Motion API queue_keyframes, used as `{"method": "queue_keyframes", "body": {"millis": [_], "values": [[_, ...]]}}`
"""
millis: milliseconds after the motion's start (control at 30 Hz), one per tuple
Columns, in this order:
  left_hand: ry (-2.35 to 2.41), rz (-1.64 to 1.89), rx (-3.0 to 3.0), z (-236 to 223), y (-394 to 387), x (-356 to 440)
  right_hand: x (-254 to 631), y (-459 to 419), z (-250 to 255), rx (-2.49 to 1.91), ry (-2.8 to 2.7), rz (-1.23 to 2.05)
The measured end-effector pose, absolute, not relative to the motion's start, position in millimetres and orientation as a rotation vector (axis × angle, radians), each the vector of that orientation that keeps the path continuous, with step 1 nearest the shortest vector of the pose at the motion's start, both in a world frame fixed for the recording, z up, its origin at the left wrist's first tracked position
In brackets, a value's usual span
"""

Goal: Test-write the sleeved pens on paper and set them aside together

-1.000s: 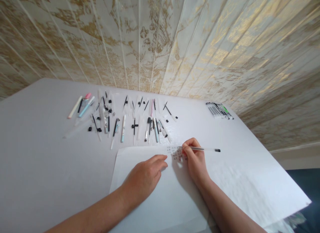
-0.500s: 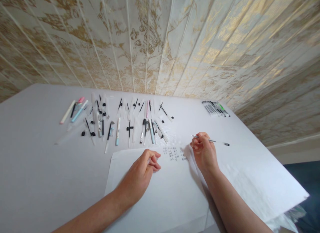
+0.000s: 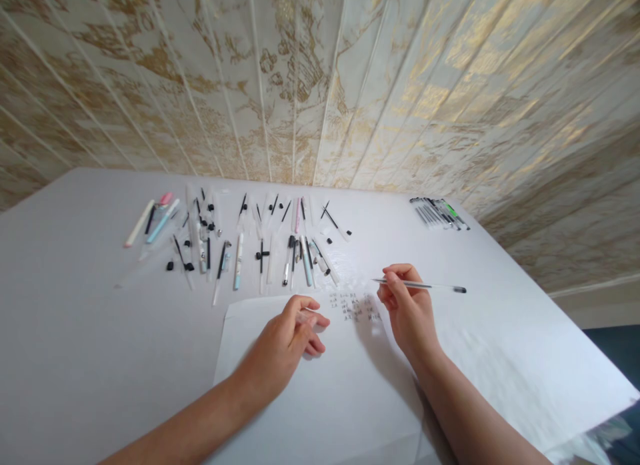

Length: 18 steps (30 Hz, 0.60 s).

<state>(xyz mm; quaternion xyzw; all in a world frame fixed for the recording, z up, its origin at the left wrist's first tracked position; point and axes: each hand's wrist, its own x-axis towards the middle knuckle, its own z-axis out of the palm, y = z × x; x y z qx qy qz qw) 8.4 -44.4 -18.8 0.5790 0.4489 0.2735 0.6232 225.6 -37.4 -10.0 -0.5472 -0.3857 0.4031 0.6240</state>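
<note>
In the head view my right hand pinches a slim pen with a clear barrel and a black end. Its tip points left, above the top right of a large white paper sheet. Rows of small dark handwriting run near the sheet's upper edge, between my two hands. My left hand rests over the paper's left half, fingers bent. A small clear piece, perhaps a pen cap, shows between its thumb and index finger; most of it is hidden.
Beyond the paper lie scattered pen parts: dark refills, clear barrels, black caps, and white, blue and pink pens. A row of clear pens with black ends lies at the back right. A patterned wall borders the table's far side.
The pen has tilted nearer level, its tip shifting left and slightly down. My left hand's fingers have spread a little, and the clear piece now shows. The view has shifted slightly.
</note>
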Motion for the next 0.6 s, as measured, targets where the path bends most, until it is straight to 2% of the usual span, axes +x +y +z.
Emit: {"method": "queue_keyframes", "body": {"millis": [333, 600], "values": [[1.014, 0.462, 1.385, -12.5, -44.5, 7.4, 202.9, -57.9, -10.1, -1.234, -1.278, 1.174], [1.063, 0.497, 1.621, -9.7, -44.5, 7.7, 195.9, -64.7, -12.2, -1.028, -1.19, 1.387]]}}
